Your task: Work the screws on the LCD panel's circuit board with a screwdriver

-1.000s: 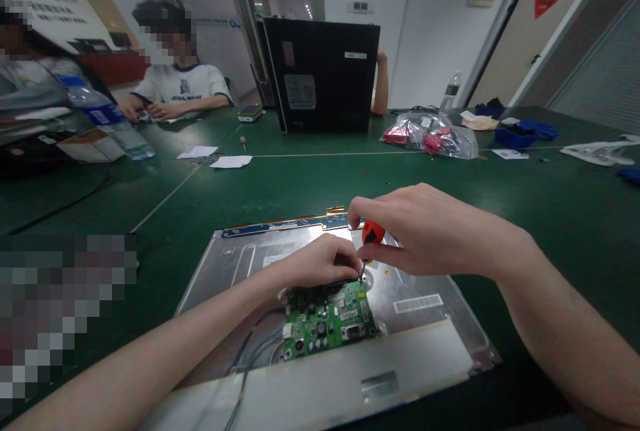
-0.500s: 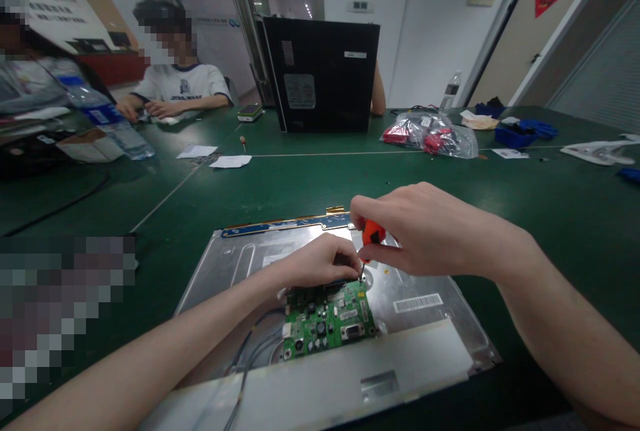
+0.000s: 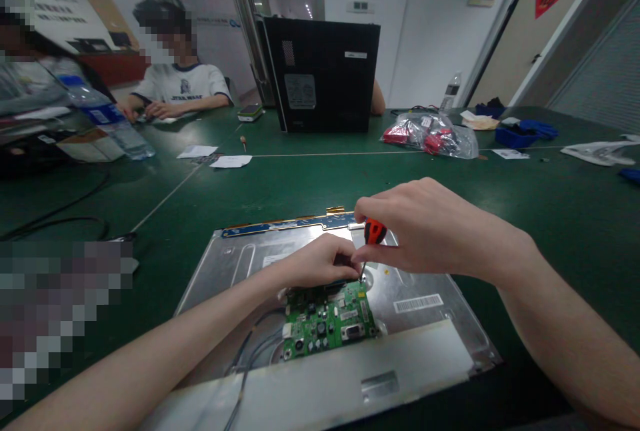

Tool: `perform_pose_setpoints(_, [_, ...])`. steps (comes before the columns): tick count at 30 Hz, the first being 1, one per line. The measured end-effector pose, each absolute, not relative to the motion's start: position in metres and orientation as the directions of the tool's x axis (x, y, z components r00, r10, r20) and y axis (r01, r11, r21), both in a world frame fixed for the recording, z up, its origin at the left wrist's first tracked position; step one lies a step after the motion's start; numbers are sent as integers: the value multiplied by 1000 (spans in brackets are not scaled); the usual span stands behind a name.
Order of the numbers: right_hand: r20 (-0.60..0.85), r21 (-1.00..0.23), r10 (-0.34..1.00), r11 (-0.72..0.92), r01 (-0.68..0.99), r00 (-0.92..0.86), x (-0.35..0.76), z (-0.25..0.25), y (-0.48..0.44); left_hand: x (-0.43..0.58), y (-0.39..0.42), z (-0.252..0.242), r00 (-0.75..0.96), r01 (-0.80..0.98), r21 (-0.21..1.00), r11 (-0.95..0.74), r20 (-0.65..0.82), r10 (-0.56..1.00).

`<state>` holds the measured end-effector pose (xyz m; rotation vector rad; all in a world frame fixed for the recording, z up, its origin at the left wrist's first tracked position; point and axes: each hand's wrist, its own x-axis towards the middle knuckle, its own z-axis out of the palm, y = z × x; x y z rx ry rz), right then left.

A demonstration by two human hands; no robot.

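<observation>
My right hand grips the red and black handle of a screwdriver. Its thin shaft points down to the top right corner of a green circuit board. Close beside the shaft, my left hand rests at the board's far edge with its fingers curled and pressed together. What those fingers hold, if anything, is hidden. Beneath the board lies a silver metal panel with a barcode label, a blue strip board along its far edge and a white cover along its near one.
Grey cables run from the board over the cover. Across the green table stand a black computer case, a plastic bag with red items, a tilted water bottle and paper slips. A person sits at the far left.
My right hand has shifted slightly and turned the screwdriver handle, its tip staying at the board's corner. My left hand has hardly moved. A black cable loop has appeared at the left.
</observation>
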<state>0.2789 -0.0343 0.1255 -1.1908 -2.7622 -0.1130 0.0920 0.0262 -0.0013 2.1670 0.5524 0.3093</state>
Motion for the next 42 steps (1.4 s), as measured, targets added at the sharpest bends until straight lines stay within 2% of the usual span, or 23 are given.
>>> perform_pose_setpoints(6, [112, -76, 670, 742, 666, -734, 278, 127, -39, 92, 27, -5, 857, 290, 781, -553, 45, 513])
perform_pose_setpoints(15, [146, -40, 671, 738, 673, -727, 279, 123, -33, 92, 25, -2, 858, 303, 787, -537, 21, 514])
perform_pose_setpoints(25, [108, -102, 662, 750, 654, -742, 279, 126, -36, 93, 25, -2, 858, 299, 773, -560, 39, 512])
perform_pose_setpoints(33, [146, -37, 666, 742, 669, -731, 280, 122, -32, 92, 25, -1, 861, 289, 796, -531, 27, 509])
perform_pose_setpoints(42, [92, -125, 652, 757, 641, -752, 280, 126, -37, 93, 25, -2, 854, 299, 770, -563, 47, 518])
